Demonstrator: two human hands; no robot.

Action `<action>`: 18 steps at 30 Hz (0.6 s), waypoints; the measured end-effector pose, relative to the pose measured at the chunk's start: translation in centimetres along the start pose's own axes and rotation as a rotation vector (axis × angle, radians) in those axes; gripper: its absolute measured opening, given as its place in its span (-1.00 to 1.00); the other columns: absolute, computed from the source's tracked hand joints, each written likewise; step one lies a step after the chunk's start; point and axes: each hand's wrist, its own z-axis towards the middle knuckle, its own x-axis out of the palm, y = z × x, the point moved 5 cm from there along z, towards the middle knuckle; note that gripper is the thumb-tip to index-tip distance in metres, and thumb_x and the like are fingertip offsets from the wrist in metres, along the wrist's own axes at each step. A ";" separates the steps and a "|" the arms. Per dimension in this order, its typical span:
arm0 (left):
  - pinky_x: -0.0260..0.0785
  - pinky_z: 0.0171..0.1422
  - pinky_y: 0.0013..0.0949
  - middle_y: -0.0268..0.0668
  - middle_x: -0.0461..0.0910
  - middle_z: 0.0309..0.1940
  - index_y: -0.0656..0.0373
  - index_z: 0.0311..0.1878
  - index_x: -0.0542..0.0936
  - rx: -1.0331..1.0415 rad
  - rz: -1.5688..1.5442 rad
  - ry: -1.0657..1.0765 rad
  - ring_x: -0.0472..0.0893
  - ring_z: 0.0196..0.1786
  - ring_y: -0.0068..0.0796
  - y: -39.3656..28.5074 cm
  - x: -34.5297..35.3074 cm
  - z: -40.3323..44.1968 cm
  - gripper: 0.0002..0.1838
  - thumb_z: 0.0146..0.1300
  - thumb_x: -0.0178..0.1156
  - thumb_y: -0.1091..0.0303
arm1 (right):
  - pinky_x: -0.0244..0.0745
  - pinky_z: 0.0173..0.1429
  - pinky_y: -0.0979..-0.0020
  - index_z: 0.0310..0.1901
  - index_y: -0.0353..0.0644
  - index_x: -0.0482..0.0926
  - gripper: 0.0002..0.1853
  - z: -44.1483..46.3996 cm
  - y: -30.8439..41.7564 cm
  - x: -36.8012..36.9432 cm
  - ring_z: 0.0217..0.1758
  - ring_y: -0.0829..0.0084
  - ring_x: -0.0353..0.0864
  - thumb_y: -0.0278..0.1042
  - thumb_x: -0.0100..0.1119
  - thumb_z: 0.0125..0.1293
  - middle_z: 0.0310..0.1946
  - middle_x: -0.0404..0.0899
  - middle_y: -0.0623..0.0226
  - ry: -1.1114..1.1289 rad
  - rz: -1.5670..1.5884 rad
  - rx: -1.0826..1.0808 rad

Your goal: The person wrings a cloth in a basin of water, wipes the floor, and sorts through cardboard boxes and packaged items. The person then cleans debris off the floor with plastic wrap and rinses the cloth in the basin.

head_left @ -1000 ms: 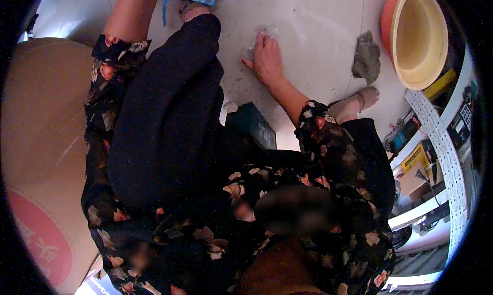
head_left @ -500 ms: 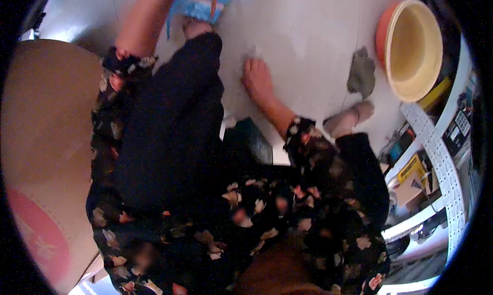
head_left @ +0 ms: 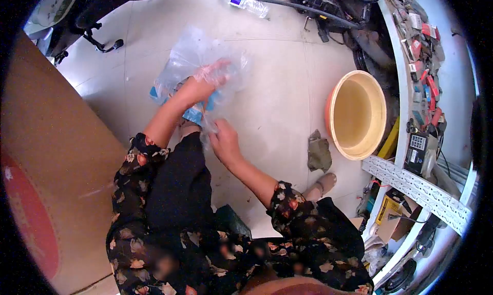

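Note:
A crumpled clear plastic bag [head_left: 187,51] spreads over the floor in front of me. My left hand [head_left: 203,84] is at its middle, fingers curled in the thin film, which partly veils them. Closer to me, my right hand [head_left: 225,141] pinches a gathered edge of the same bag. Blue printed packaging [head_left: 193,114] shows beneath the film, beside my left foot; its contents are hidden. A thin brownish strip [head_left: 205,106] is visible between the hands, too unclear to name.
An orange basin [head_left: 358,115] with a cream inside stands at right, near a grey-green cloth [head_left: 319,151]. A water bottle [head_left: 242,4] lies farther off. Metal shelving [head_left: 416,184] with boxed goods lines the right side; a large cardboard box [head_left: 61,156] stands at left.
My view has shifted so more floor ahead shows. My right hand, earlier held apart over the floor, has moved left and grips the bag. My left hand now shows in full.

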 end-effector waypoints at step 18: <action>0.19 0.37 -0.16 -0.01 0.42 0.19 0.01 0.30 0.38 0.383 0.393 -0.183 0.38 0.25 0.00 -4.1 0.6 -1.6 -0.41 0.15 0.20 0.26 | 0.41 0.09 0.11 0.06 -0.25 0.47 -0.65 14.2 -3.6 2.9 0.00 0.00 0.55 -0.37 0.02 0.25 -0.03 0.53 -0.06 0.186 -0.336 0.157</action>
